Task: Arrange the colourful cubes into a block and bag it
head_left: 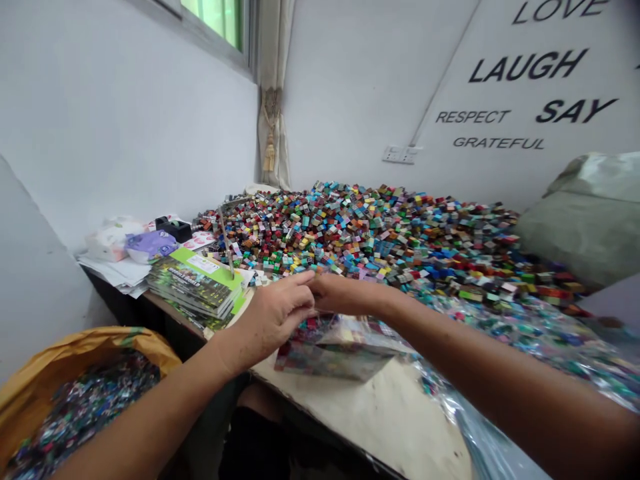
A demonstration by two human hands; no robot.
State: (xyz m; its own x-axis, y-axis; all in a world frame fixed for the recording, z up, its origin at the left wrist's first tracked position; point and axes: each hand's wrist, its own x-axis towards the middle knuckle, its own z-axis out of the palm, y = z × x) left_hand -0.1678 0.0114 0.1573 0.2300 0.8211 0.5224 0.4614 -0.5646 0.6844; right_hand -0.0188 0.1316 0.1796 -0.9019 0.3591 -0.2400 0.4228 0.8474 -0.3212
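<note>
My left hand (pixel 283 310) and my right hand (pixel 336 292) meet above the front of the table, fingertips touching or nearly so. Both have their fingers bent and closed; anything between them is too small or too hidden to make out. Just beneath my hands a box-like printed package (pixel 333 360) with a blurred, multicoloured checked side rests on a pale board (pixel 410 407). A light flap stands out at its top. Behind my hands spreads a big heap of small multicoloured blocks (pixel 350 227).
Left of my hands lies a stack of printed booklets (pixel 193 283), with a purple packet (pixel 150 245) and a black tape dispenser (pixel 173 229) behind. An orange-brown sack (pixel 160 347) full of shiny small pieces stands lower left. Clear plastic bags (pixel 530 347) cover the right side.
</note>
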